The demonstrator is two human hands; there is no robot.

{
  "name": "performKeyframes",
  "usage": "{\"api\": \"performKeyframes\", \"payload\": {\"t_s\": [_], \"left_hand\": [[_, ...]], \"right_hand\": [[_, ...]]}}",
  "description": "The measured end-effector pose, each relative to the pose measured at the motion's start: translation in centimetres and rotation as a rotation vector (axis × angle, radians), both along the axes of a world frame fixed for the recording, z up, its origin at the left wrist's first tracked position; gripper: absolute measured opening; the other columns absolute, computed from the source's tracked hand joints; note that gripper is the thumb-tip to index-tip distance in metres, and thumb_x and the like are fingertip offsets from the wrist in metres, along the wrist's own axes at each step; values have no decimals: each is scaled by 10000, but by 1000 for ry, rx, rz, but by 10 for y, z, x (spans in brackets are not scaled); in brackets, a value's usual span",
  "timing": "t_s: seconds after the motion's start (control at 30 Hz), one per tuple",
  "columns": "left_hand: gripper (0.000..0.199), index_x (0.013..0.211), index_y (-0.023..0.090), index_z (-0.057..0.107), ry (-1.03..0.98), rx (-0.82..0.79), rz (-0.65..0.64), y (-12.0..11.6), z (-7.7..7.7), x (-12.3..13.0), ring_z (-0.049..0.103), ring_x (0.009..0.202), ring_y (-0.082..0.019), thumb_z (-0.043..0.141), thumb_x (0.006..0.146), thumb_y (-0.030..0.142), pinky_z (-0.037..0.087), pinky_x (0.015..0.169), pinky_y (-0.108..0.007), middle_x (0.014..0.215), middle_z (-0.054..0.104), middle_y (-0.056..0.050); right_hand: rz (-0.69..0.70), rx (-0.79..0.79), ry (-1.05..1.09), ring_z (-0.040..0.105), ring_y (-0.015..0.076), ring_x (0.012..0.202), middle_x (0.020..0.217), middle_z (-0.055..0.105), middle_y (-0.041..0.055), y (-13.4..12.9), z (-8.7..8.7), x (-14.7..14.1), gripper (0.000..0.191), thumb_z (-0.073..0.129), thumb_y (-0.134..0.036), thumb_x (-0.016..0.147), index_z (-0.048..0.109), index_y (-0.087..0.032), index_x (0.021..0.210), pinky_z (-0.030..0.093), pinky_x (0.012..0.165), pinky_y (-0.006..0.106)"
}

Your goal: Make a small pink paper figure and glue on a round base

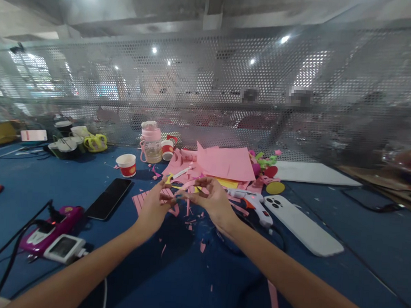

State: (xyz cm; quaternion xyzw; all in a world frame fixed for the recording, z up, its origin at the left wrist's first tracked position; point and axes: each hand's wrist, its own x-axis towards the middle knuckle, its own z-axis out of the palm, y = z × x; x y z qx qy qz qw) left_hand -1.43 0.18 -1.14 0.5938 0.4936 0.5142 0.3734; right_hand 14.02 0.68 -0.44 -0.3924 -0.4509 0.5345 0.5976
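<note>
Both hands meet above the blue table (130, 278), fingertips close together. My left hand (155, 205) has its fingers curled inward on a thin pink strip (187, 186). My right hand (214, 199) pinches the other side of that strip, which arches between the hands. Finer detail at the fingertips is blurred. Just behind lie pink paper sheets (225, 163) over a yellow sheet, among many pink cuttings. A striped pink piece (139, 203) lies beside my left hand. Near my right hand rests a white and orange glue gun (254, 203).
A black phone (109, 199), a magenta power strip (52, 226) with cables and a white charger (64, 248) are at left. Paper cups (127, 165) and a pink-lidded bottle (151, 144) stand behind. A white phone (301, 225) lies at right. A perforated metal screen (195, 89) borders the back.
</note>
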Motion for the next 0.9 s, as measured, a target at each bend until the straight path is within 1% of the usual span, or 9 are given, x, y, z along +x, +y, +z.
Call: {"api": "performKeyframes", "payload": {"t_s": [0.07, 0.2, 0.43, 0.5, 0.6, 0.67, 0.77, 0.83, 0.9], "left_hand": [[533, 1154, 197, 527, -71, -36, -19, 0, 2, 2, 590, 663, -116, 594, 629, 127, 523, 613, -267, 978, 613, -52], [448, 1051, 165, 580, -206, -59, -29, -1, 10, 3, 632, 780, -150, 576, 608, 98, 528, 699, -282, 895, 658, -35], [396, 942, 153, 630, -378, -230, -75, -4, 17, 9, 577, 527, -82, 540, 582, 17, 487, 549, -205, 676, 654, 36], [373, 883, 156, 632, -459, -275, -123, -6, 18, 11, 573, 510, -82, 548, 560, -10, 480, 546, -201, 630, 643, 42], [333, 839, 144, 635, -578, -350, -262, -7, 19, 8, 591, 530, -96, 589, 553, -20, 475, 580, -212, 627, 652, 15], [248, 818, 133, 639, -657, -404, -364, -7, 20, 4, 599, 549, -109, 603, 598, 23, 474, 612, -231, 633, 656, -8], [114, 730, 129, 634, -751, -453, -485, -5, 20, -2, 627, 600, -143, 586, 634, 90, 476, 656, -263, 628, 661, -28], [130, 728, 130, 641, -773, -441, -527, -5, 21, -3, 643, 622, -161, 593, 612, 97, 476, 664, -269, 624, 667, -30], [242, 831, 129, 660, -748, -404, -529, -6, 21, -1, 644, 611, -148, 608, 602, 70, 473, 655, -255, 670, 688, -32]], "right_hand": [[31, -12, -19, 572, 96, 609, 1016, 529, 19, -1, 1, 0, 686, 846, -355, 312, 434, -216, 842, 521, 597, 283], [88, -9, -44, 594, 107, 657, 1179, 488, 62, -5, 3, -1, 665, 825, -311, 379, 425, -220, 903, 531, 629, 291], [112, -59, -2, 597, 103, 677, 1284, 426, 72, -8, 0, -9, 725, 820, -243, 343, 410, -234, 941, 542, 614, 279], [104, -63, -11, 588, 92, 650, 1259, 450, 75, -9, -1, -10, 741, 827, -256, 348, 417, -231, 964, 541, 589, 270], [113, -46, -16, 597, 116, 663, 1068, 558, 41, -9, -2, -11, 749, 840, -267, 350, 428, -222, 973, 539, 571, 267], [115, -38, -7, 609, 138, 684, 933, 586, 2, -9, -2, -11, 757, 849, -250, 324, 433, -220, 955, 539, 580, 273], [110, -7, -12, 621, 161, 737, 881, 599, -6, -10, -1, -12, 718, 849, -251, 326, 449, -213, 921, 539, 624, 289], [104, 4, -13, 628, 177, 768, 879, 610, 4, -11, -1, -12, 674, 843, -271, 350, 456, -208, 899, 538, 645, 303], [103, -33, -6, 636, 183, 727, 829, 616, -6, -13, 0, -13, 665, 842, -277, 342, 451, -209, 876, 538, 616, 311]]}}
